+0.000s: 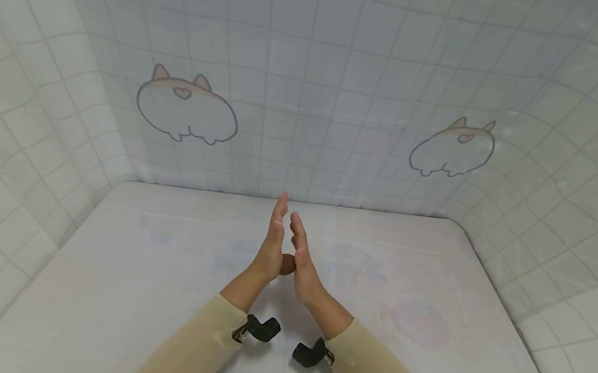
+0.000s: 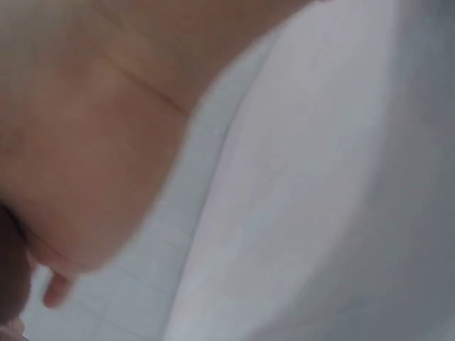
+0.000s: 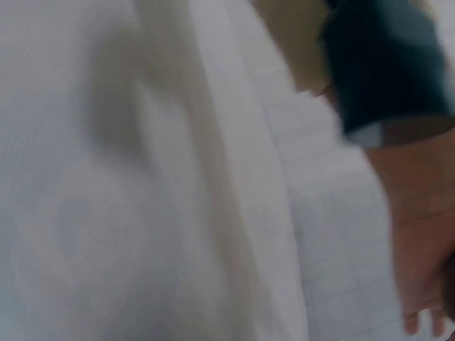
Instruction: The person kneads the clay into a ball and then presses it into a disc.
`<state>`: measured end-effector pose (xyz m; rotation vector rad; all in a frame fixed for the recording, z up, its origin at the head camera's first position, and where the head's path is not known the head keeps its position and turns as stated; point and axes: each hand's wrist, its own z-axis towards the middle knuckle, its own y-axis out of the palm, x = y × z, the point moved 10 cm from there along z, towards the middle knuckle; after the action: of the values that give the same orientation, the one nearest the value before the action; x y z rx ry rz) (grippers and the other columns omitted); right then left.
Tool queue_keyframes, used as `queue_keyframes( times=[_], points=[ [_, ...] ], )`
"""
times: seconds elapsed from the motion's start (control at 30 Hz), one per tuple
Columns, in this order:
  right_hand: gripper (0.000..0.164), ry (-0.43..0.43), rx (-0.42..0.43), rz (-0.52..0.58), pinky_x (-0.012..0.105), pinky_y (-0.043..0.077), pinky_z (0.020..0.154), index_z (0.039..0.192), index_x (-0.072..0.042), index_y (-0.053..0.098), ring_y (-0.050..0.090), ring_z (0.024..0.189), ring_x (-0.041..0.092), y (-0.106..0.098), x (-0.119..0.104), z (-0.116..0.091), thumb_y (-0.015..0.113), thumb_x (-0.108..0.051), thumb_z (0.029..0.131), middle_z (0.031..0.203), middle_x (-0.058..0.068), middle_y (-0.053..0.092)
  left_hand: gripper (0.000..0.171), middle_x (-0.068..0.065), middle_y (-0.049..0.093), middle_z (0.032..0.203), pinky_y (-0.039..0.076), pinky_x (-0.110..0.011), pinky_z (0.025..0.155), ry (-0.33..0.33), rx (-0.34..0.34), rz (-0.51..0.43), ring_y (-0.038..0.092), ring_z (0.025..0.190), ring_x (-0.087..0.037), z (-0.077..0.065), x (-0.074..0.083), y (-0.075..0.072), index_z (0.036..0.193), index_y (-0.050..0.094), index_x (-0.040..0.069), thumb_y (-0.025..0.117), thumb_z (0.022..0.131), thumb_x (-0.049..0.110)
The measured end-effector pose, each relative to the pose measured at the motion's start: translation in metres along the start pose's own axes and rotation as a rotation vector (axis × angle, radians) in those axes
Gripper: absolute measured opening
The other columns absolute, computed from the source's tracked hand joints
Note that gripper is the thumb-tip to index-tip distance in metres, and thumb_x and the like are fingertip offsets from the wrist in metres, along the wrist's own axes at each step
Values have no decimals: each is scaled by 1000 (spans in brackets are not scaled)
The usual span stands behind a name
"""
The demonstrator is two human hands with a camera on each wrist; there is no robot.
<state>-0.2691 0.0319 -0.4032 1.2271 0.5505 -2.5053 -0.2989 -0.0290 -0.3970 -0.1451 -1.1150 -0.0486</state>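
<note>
Between the two palms sits a small brown ball (image 1: 287, 264), pressed from both sides near the heels of the hands. My left hand (image 1: 272, 242) has its fingers straight and pointing away from me. Facing it, my right hand (image 1: 305, 267) also keeps its fingers extended, and the fingertips of the two hands stand slightly apart. Part of the ball (image 2: 11, 270) shows in the left wrist view beside the heel of a hand (image 2: 99, 170). The right wrist view catches a hand (image 3: 419, 249) with the ball's dark edge at the frame border.
A table with a pale cloth (image 1: 129, 265) lies under the hands. Behind it hangs a gridded curtain (image 1: 323, 121) printed with cartoon animals, continuing along both sides. Dark camera mounts (image 1: 263, 329) stick inward from both wrists, close to each other.
</note>
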Motion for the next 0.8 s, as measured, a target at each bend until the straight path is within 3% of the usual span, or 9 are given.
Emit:
queue_keyframes(
  times=[0.23,0.5,0.63,0.8],
  points=[
    [89,-75,50,2,61,6,117,160,-6,-5,5,152,36,-9,-17,2,10,-70,100,167,14,-1,90,-2,3,167,8,-72,111,-27,-27,31,7,152,-27,-5,-15,6,162,0,25,9,92,81],
    [87,-37,102,-45,59,9,118,160,-6,-4,5,152,33,-22,-16,7,7,-68,101,166,16,0,94,-15,-3,167,9,-68,114,-7,-91,111,5,152,-36,-12,-18,22,160,-1,5,1,96,73],
    [86,-4,123,-62,58,8,118,161,-10,-5,6,152,32,-29,-12,11,8,-70,100,167,11,1,89,-16,-6,166,7,-72,111,-20,-117,126,3,151,-40,-17,-19,27,160,-2,5,-1,98,68],
    [84,22,148,-83,54,8,119,161,-14,-4,6,153,26,-37,-1,16,8,-70,100,168,6,2,79,-9,-6,167,9,-72,111,-24,-149,75,5,151,-37,-23,-17,32,162,-2,14,-3,100,64]
  ],
)
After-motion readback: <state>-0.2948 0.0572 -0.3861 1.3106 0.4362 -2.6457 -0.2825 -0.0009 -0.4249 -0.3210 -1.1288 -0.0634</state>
